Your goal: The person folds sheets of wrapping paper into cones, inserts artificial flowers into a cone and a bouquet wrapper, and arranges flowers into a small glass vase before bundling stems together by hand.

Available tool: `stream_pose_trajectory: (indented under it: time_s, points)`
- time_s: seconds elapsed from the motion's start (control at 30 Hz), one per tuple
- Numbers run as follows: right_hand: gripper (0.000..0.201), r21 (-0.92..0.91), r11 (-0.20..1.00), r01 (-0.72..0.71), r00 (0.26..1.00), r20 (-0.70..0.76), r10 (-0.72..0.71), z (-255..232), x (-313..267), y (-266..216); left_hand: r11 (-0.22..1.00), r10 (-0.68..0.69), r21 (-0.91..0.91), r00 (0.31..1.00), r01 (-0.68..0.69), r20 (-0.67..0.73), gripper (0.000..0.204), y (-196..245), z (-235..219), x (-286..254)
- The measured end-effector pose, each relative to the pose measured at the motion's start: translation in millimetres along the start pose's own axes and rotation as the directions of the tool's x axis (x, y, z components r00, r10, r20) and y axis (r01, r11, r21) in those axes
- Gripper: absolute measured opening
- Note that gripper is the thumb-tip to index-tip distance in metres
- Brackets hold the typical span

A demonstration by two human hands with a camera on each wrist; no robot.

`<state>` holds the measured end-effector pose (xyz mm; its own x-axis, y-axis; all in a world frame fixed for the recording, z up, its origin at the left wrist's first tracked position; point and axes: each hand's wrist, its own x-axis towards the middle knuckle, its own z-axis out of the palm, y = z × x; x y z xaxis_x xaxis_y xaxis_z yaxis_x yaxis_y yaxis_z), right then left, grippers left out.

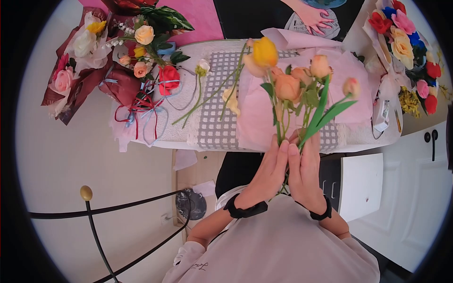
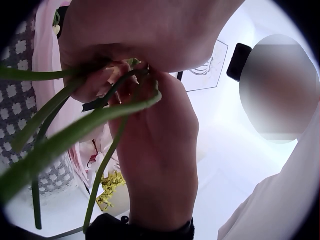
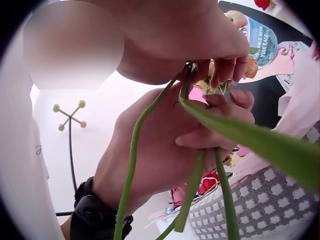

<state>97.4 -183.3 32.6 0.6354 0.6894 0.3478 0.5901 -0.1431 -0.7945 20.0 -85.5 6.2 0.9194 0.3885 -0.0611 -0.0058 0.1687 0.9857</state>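
Both hands hold a bunch of flowers upright in front of the torso. My left hand (image 1: pixel 269 173) grips the stems from the left, and my right hand (image 1: pixel 305 175) from the right, their thumbs side by side. The bunch has peach roses (image 1: pixel 288 87), a yellow tulip (image 1: pixel 265 52) and a pink-yellow tulip (image 1: pixel 351 87) with long green leaves (image 1: pixel 325 118). Below the hands, green stems (image 2: pixel 107 117) spread apart in the left wrist view. In the right wrist view, curled fingers (image 3: pixel 215 131) of the left hand lie around the stems, partly hidden behind the right hand.
Pink wrapping paper (image 1: pixel 349 104) and a grey checked runner (image 1: pixel 217 127) cover the table. Left are loose stems (image 1: pixel 193 113), a white flower (image 1: pixel 203 66), ribbons (image 1: pixel 141 111) and wrapped bouquets (image 1: pixel 122 85). Another bouquet (image 1: pixel 401 42) stands right. Across the table rests another person's hand (image 1: pixel 314 16).
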Motion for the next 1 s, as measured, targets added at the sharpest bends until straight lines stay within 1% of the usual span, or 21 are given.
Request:
stream_pose_trajectory:
  time_s: [0.03, 0.17, 0.23, 0.27, 0.33, 0.37, 0.43, 0.47, 0.53, 0.57, 0.6, 0.63, 0.67, 0.73, 0.77, 0.83, 0.87, 0.9, 0.93, 0.97, 1.0]
  points:
    - [0.023, -0.005, 1.000, -0.019, 1.000, -0.012, 0.019, -0.7, 0.7, 1.0, 1.000, 0.018, -0.004, 0.998, -0.017, 0.056, 0.066, 1.4, 1.5, 0.4]
    - [0.027, -0.011, 1.000, 0.005, 0.997, -0.080, -0.006, 4.5, 4.6, 12.5, 0.992, 0.111, 0.047, 0.990, -0.115, 0.082, 0.065, 2.8, 5.3, 3.8]
    - [0.032, 0.045, 0.997, 0.063, 0.994, -0.087, -0.059, 5.6, 5.9, 17.7, 0.982, 0.168, 0.079, 0.984, -0.172, 0.056, 0.052, 3.6, 7.5, 5.1]
    - [0.032, 0.042, 0.997, 0.068, 0.994, -0.087, -0.064, 3.0, 7.1, 18.1, 0.981, 0.174, 0.078, 0.983, -0.178, 0.056, 0.052, 5.8, 7.4, 6.4]
    - [0.037, 0.126, 0.990, 0.058, 0.998, 0.000, -0.058, -4.0, 10.6, 17.4, 0.981, 0.189, 0.027, 0.980, -0.190, 0.063, 0.053, 11.6, 7.6, 9.6]
    - [0.037, 0.123, 0.990, 0.066, 0.998, 0.000, -0.066, -6.4, 12.9, 16.2, 0.980, 0.197, 0.025, 0.979, -0.199, 0.061, 0.053, 14.1, 7.7, 12.1]
    - [0.038, 0.121, 0.991, 0.050, 0.999, -0.003, -0.050, -11.5, 18.3, 12.7, 0.947, 0.316, 0.031, 0.946, -0.319, 0.078, 0.054, 19.8, 7.2, 20.5]
    - [0.038, 0.117, 0.991, 0.060, 0.998, -0.004, -0.060, -15.8, 23.7, 8.9, 0.944, 0.326, 0.031, 0.942, -0.329, 0.077, 0.054, 22.1, 7.4, 27.2]
    - [0.039, -0.029, 0.974, 0.226, 0.974, -0.014, -0.227, -25.4, 39.5, 0.5, 0.824, 0.553, 0.102, 0.830, -0.557, 0.067, 0.054, 28.4, 7.8, 42.2]
    - [0.041, -0.108, 0.955, 0.276, 0.960, -0.029, -0.280, -28.3, 45.1, -0.8, 0.819, 0.560, 0.102, 0.826, -0.564, 0.067, 0.054, 34.3, 6.3, 44.6]
    - [0.041, -0.111, 0.953, 0.283, 0.957, -0.030, -0.288, -32.0, 49.9, -5.1, 0.901, 0.427, 0.030, 0.898, -0.432, 0.105, 0.055, 42.3, 4.0, 44.9]
    - [0.042, -0.171, 0.944, 0.282, 0.958, -0.011, -0.288, -36.9, 54.5, -11.4, 0.958, 0.285, -0.035, 0.946, -0.283, 0.154, 0.055, 48.9, 2.5, 46.3]
    - [0.044, -0.230, 0.932, 0.279, 0.958, 0.009, -0.285, -41.3, 58.2, -16.8, 0.957, 0.291, -0.036, 0.944, -0.289, 0.154, 0.055, 52.2, 2.1, 49.2]
    - [0.045, -0.296, 0.910, 0.290, 0.954, 0.021, -0.298, -47.6, 63.9, -23.6, 0.972, 0.220, -0.121, 0.957, -0.200, 0.187, 0.060, 56.7, 1.6, 53.9]
    - [0.046, -0.357, 0.886, 0.296, 0.952, 0.035, -0.304, -49.7, 66.0, -25.6, 0.972, 0.222, -0.121, 0.957, -0.202, 0.188, 0.060, 56.8, -0.1, 55.0]
    - [0.045, -0.301, 0.915, 0.268, 0.963, 0.059, -0.263, -55.8, 68.4, -25.6, 0.958, 0.184, -0.267, 0.934, -0.102, 0.305, 0.064, 54.9, -4.4, 56.3]
    - [0.045, -0.244, 0.941, 0.235, 0.972, 0.087, -0.220, -58.6, 68.8, -24.5, 0.958, 0.185, -0.268, 0.935, -0.102, 0.303, 0.064, 54.8, -2.9, 57.7]
    - [0.045, -0.244, 0.941, 0.237, 0.971, 0.089, -0.221, -61.3, 69.7, -23.1, 0.941, 0.250, -0.296, 0.922, -0.160, 0.296, 0.066, 54.9, 0.0, 60.0]
    - [0.043, -0.120, 0.973, 0.198, 0.978, 0.084, -0.189, -64.1, 71.0, -21.7, 0.921, 0.315, -0.323, 0.904, -0.218, 0.288, 0.068, 55.5, 1.2, 62.1]
    - [0.040, 0.006, 0.988, 0.156, 0.984, 0.083, -0.156, -66.1, 71.7, -20.9, 0.921, 0.316, -0.323, 0.904, -0.219, 0.287, 0.068, 56.4, 0.4, 63.7]
    - [0.040, 0.005, 0.988, 0.157, 0.984, 0.083, -0.157, -68.9, 72.1, -23.2, 0.924, 0.312, -0.319, 0.899, -0.211, 0.309, 0.063, 57.1, -0.8, 65.3]
